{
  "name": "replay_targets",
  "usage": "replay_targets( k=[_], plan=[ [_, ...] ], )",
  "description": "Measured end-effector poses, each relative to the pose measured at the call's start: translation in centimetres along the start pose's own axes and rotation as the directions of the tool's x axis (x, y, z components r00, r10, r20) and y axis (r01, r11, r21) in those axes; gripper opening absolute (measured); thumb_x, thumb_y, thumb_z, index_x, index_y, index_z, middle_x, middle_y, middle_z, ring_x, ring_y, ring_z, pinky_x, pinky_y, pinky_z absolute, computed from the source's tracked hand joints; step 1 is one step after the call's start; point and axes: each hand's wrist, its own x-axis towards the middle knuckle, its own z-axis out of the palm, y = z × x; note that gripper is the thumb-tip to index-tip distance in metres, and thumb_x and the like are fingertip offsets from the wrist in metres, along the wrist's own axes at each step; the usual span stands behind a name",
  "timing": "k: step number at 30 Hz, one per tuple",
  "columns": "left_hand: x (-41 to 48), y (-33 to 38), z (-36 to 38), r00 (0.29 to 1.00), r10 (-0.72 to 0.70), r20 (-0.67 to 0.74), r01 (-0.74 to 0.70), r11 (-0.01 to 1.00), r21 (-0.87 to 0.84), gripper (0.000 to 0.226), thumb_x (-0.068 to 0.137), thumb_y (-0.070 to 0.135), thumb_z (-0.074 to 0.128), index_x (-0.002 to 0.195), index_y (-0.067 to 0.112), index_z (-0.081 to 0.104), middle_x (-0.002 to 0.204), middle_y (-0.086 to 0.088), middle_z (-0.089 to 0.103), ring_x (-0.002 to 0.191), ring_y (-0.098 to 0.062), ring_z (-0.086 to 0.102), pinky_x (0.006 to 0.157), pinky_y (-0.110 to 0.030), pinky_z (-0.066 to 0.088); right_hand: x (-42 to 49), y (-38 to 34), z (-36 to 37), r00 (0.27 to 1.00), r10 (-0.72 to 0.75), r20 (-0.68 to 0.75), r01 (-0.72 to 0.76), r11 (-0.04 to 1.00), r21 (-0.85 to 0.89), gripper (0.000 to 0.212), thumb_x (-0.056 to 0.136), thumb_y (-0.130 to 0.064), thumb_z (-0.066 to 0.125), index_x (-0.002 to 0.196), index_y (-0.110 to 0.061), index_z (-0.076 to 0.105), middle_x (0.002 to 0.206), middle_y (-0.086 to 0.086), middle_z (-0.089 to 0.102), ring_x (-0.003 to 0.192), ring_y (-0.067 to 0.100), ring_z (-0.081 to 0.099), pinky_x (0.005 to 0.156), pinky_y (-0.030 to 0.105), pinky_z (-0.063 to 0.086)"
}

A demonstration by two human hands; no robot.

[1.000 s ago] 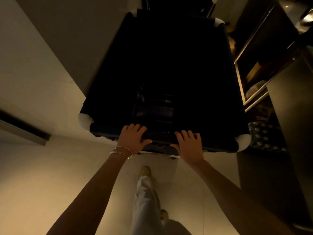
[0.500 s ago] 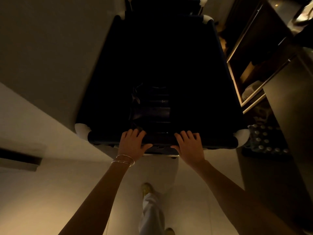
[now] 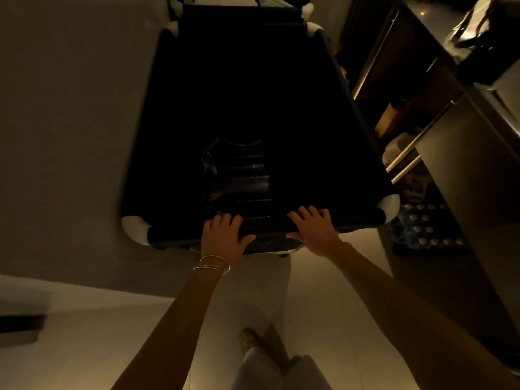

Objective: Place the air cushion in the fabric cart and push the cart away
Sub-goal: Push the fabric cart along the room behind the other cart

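While our left hand (image 3: 223, 235) and right hand (image 3: 313, 230) curl over the fabric cart (image 3: 168, 237) rim, the air cushion (image 3: 236, 173) lies inside, just beyond our fingers.

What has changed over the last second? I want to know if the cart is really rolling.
The fabric cart has rolled forward along the corridor, past the shelves on the right; the person has stepped after it. Left hand and right hand stay on its near rim, and the air cushion still lies inside.
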Motion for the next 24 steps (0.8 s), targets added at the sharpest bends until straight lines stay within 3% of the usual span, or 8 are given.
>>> replay_targets(
  k=[3,9,16,22,24],
  plan=[
    [2.1,-0.8,-0.4,0.999,0.005,0.033,-0.004,0.999,-0.044,0.059,0.084,0.059,0.044,0.117,0.012,0.058,0.109,-0.015,0.063,0.102,-0.034,0.056,0.089,-0.044,0.040,2.0,0.5,-0.3,0.999,0.017,0.031,-0.016,1.000,-0.017,0.052,0.091,-0.045,0.049,0.134,-0.016,0.041,0.132,0.014,0.047,0.121,0.034,0.039,0.098,0.046,0.028],
    [6.1,-2.1,-1.2,0.997,0.010,0.070,-0.007,0.999,-0.045,0.053,0.090,0.052,0.045,0.131,0.018,0.045,0.127,-0.009,0.053,0.118,-0.028,0.044,0.100,-0.037,0.030,5.8,1.2,-1.3,0.996,0.047,0.079,-0.042,0.997,-0.061,0.055,0.093,-0.047,0.042,0.139,-0.020,0.030,0.140,0.011,0.038,0.127,0.031,0.032,0.102,0.043,0.024],
    [10.2,-3.1,-1.9,0.993,0.003,0.121,-0.001,1.000,-0.015,0.055,0.091,0.054,0.042,0.133,0.020,0.041,0.130,-0.008,0.051,0.120,-0.026,0.043,0.100,-0.036,0.029,9.5,2.2,-2.1,0.996,0.059,0.071,-0.056,0.997,-0.049,0.055,0.092,-0.048,0.045,0.138,-0.020,0.034,0.139,0.012,0.041,0.126,0.031,0.034,0.101,0.043,0.025],
    [10.2,-3.2,-1.5,0.996,0.006,0.086,-0.005,1.000,-0.011,0.057,0.090,0.057,0.042,0.132,0.018,0.044,0.126,-0.009,0.054,0.116,-0.027,0.046,0.095,-0.037,0.032,9.6,2.8,-1.5,0.999,0.017,0.031,-0.018,1.000,0.008,0.050,0.077,-0.038,0.071,0.116,-0.010,0.059,0.106,0.021,0.064,0.097,0.040,0.057,0.082,0.052,0.042],
    [10.4,-3.3,-1.7,0.995,0.010,0.101,-0.006,0.999,-0.044,0.060,0.087,0.061,0.044,0.129,0.018,0.048,0.123,-0.009,0.056,0.114,-0.028,0.048,0.094,-0.036,0.033,9.8,2.8,-1.5,0.999,0.021,0.041,-0.021,1.000,0.004,0.052,0.080,-0.041,0.066,0.122,-0.012,0.055,0.113,0.019,0.062,0.104,0.038,0.055,0.087,0.050,0.040]
  ],
)
